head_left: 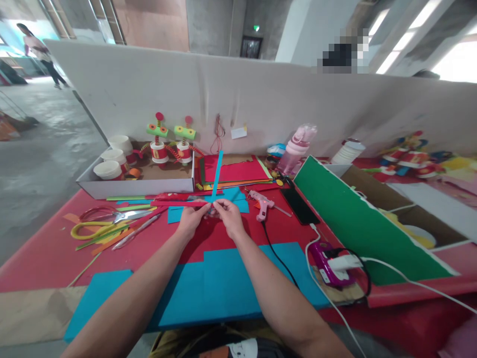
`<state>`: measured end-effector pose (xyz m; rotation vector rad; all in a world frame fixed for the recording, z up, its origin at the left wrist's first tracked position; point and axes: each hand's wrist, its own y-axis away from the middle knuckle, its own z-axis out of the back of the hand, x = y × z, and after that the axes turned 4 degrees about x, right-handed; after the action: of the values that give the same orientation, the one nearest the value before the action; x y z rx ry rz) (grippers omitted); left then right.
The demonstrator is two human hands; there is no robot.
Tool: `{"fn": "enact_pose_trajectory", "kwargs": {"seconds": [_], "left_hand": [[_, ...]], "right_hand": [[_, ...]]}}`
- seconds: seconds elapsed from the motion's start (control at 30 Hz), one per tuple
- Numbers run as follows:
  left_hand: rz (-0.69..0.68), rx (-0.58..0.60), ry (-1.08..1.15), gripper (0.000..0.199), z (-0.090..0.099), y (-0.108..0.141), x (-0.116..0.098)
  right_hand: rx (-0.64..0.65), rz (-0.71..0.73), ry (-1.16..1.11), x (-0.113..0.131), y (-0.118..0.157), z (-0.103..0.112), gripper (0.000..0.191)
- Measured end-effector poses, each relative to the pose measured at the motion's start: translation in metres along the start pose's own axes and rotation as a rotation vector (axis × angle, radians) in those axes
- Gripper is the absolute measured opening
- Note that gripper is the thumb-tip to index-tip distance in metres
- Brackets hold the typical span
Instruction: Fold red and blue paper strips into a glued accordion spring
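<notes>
My left hand (193, 217) pinches the right end of a red paper strip (179, 203), which stretches away to the left. Close beside it, my right hand (229, 217) is closed on the lower end of a blue paper strip (217, 174) that points away from me. The two strips meet at a corner between my fingertips; whether they are stuck together there is hidden. Beneath and behind the hands lie blue paper pieces (238, 200). Right of my right hand, a pink hot glue gun (262, 203) rests on the red table covering.
Yellow-handled scissors (95, 229), paper strips and a pen (136, 232) lie left. A white box (137, 188) holds paper-cup figures (159, 151). At right are a phone (299, 206), a purple power strip (328, 268) with cables, and a green-sided box (357, 226). A pink bottle (296, 149) stands behind.
</notes>
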<state>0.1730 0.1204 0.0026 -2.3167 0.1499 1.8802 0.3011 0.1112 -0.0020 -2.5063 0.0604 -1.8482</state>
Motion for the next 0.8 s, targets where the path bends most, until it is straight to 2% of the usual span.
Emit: {"fn": "enact_pose_trajectory", "kwargs": {"seconds": [0.17, 0.47, 0.7, 0.8], "left_hand": [[0.005, -0.041, -0.018, 0.028, 0.0012, -0.0025, 0.0043], [-0.043, 0.002, -0.096, 0.022, 0.0005, 0.0004, -0.0026], [-0.046, -0.025, -0.125, 0.022, 0.0011, 0.0, -0.004], [-0.053, -0.034, -0.148, 0.022, 0.0021, -0.0007, -0.0026]], "right_hand": [[0.021, -0.051, -0.048, 0.0048, 0.0001, -0.0002, 0.039], [0.002, 0.054, 0.143, 0.0036, 0.0006, 0.0023, 0.03], [0.044, -0.029, 0.053, 0.0057, -0.0012, 0.0055, 0.035], [0.053, -0.022, 0.053, 0.0054, -0.002, 0.0063, 0.033]]}}
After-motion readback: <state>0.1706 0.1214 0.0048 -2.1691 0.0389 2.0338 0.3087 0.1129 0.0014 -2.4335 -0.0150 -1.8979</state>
